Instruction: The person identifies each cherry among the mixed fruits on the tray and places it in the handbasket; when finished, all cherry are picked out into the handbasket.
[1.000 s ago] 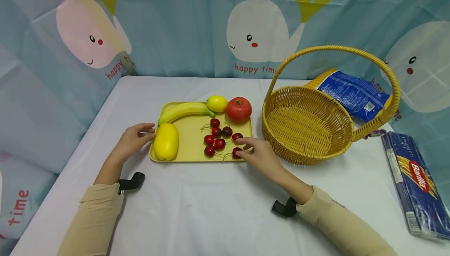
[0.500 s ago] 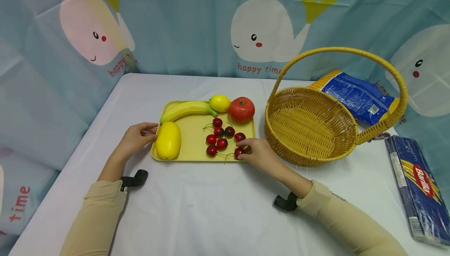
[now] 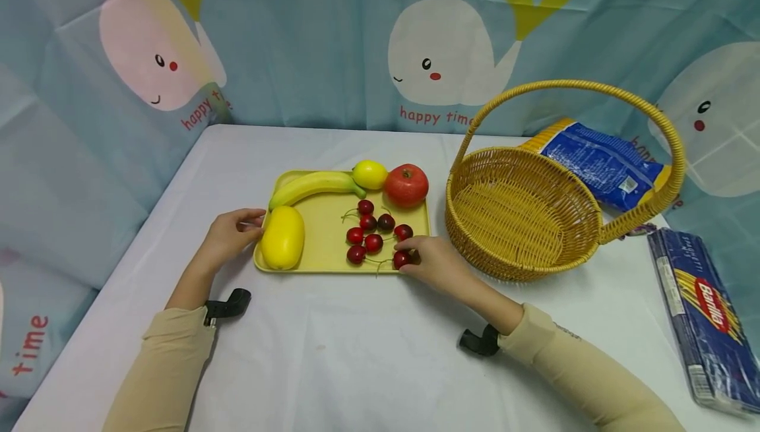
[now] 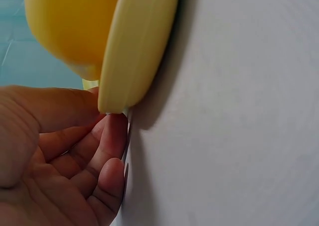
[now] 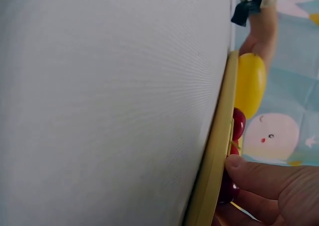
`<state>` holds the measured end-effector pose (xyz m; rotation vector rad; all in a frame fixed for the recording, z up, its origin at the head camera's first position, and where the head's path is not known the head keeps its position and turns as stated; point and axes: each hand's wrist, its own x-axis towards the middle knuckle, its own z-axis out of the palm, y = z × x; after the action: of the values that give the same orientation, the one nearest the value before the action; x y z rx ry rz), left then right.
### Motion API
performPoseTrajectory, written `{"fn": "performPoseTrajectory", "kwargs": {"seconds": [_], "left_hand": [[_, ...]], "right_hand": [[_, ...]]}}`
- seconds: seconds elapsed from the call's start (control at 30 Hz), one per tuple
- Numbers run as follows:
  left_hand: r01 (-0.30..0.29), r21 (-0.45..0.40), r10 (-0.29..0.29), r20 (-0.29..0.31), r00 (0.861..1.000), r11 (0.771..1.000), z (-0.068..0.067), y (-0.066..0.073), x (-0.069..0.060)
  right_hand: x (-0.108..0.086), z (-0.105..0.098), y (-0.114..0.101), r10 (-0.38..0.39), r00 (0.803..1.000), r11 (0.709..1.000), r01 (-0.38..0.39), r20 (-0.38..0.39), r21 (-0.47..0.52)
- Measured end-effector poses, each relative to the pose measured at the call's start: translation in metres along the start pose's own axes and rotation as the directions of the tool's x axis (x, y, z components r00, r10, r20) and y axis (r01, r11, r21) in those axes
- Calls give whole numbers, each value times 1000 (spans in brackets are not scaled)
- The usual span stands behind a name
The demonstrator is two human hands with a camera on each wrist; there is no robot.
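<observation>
A yellow tray (image 3: 323,247) lies on the white table with fruit on it. At its left edge my left hand (image 3: 230,237) holds the rim; in the left wrist view the thumb (image 4: 75,108) is at the rim and curled fingers lie by its edge. Beside it sits an oblong yellow fruit (image 3: 282,237). My right hand (image 3: 439,262) pinches a dark red cherry (image 3: 401,259) at the tray's front right corner; the thumb partly covers this cherry (image 5: 228,190) in the right wrist view. Several other cherries (image 3: 373,243) are grouped just left of it.
A banana (image 3: 315,187), a lemon (image 3: 369,175) and a red apple-like fruit (image 3: 406,185) line the tray's back. A wicker basket (image 3: 516,264) with a tall handle stands right of the tray. Behind it lies a blue bag (image 3: 600,161); a spaghetti pack (image 3: 700,313) lies far right.
My right hand has moved slightly left and its thumb and fingers have come together around the cherry at the corner. The left hand stays at the tray's left edge.
</observation>
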<state>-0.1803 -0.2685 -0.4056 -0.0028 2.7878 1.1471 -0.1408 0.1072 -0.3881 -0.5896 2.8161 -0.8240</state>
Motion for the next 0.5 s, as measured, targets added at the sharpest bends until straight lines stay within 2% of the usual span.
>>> {"fn": "performPoseTrajectory", "kwargs": {"seconds": [0.17,0.5], "left_hand": [[8,-5,-8,-15,1000,1000,2,1,0],[-4,-30,3,-48,999,1000,5,-1,-2]], "right_hand": [[0,1,1,-9,1000,1000,9,-20,7],[-3,-2,3,-46,996,982,60,-79,179]]}}
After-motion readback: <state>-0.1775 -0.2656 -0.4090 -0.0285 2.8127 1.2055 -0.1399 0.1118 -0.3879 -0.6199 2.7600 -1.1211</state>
